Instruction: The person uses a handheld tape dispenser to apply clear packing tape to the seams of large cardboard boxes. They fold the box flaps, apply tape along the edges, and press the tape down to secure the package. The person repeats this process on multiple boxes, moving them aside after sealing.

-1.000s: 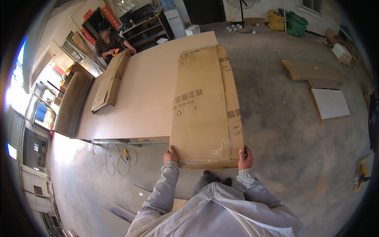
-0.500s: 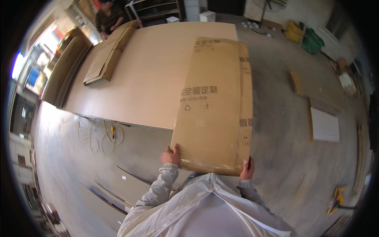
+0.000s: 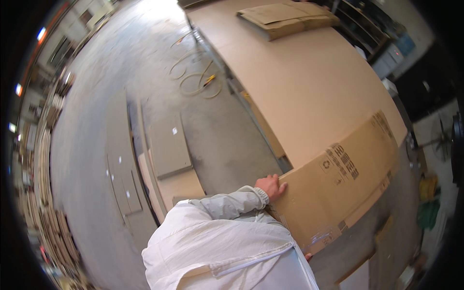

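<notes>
A long, flat brown cardboard box (image 3: 333, 188) with dark printing lies partly on the pale table top (image 3: 295, 96), its near end reaching past the table's edge toward my body. At that end's left corner, my left hand (image 3: 272, 187) grips the box, thumb over the top face. Just a bit of my right hand (image 3: 308, 256) shows at the near right corner, next to my jacket. Most of its fingers are hidden. Clear tape shines on the box near that corner.
Another folded cardboard package (image 3: 290, 19) lies at the table's far end. Grey boards (image 3: 169, 145) lie on the floor to the left. A coiled hose (image 3: 200, 89) with a yellow fitting rests beside the table. Stacked panels (image 3: 43, 159) line the far left wall. At right stands a fan (image 3: 441, 140).
My view has swung left, so the table and box now appear at the right and slanted. Both hands stay at the box's near end; my right hand is now mostly hidden.
</notes>
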A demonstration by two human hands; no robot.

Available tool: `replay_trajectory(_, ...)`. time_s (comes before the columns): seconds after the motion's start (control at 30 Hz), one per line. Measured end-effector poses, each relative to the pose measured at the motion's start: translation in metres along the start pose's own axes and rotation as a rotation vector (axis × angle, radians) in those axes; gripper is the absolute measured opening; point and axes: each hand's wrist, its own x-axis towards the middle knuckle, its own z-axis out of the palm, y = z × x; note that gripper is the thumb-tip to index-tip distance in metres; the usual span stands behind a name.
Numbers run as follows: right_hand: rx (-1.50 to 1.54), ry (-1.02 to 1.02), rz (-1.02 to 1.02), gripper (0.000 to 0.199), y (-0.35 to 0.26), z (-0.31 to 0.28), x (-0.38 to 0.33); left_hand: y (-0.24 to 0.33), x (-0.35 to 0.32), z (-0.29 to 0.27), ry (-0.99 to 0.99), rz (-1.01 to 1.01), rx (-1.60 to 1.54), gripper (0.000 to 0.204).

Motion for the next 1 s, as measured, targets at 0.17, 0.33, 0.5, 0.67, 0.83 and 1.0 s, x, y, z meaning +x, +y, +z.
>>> replay_trajectory(0.17, -0.087, -0.031, -0.143, 0.047, -0.025, 0.020, 0.031, -0.002, -0.001, -0.001, 0.022, 0.034, -0.071, 0.057)
replay_trajectory(0.33, -0.115, -0.095, -0.235, 0.046, -0.041, 0.030, 0.052, -0.007, 0.000, 0.003, 0.056, 0.065, -0.130, 0.057)
replay_trajectory(0.5, -0.120, -0.150, -0.300, 0.045, -0.045, 0.036, 0.069, -0.008, 0.001, 0.008, 0.055, 0.073, -0.147, 0.057)
replay_trajectory(0.67, -0.117, -0.185, -0.338, 0.044, -0.049, 0.039, 0.079, -0.007, 0.003, 0.005, 0.044, 0.066, -0.132, 0.057)
replay_trajectory(0.83, -0.114, -0.214, -0.378, 0.044, -0.051, 0.039, 0.089, -0.003, 0.017, -0.002, -0.129, 0.046, -0.122, 0.061)
replay_trajectory(1.0, -0.104, -0.225, -0.400, 0.043, -0.055, 0.040, 0.097, -0.003, 0.027, 0.000, -0.161, 0.000, -0.157, 0.068)
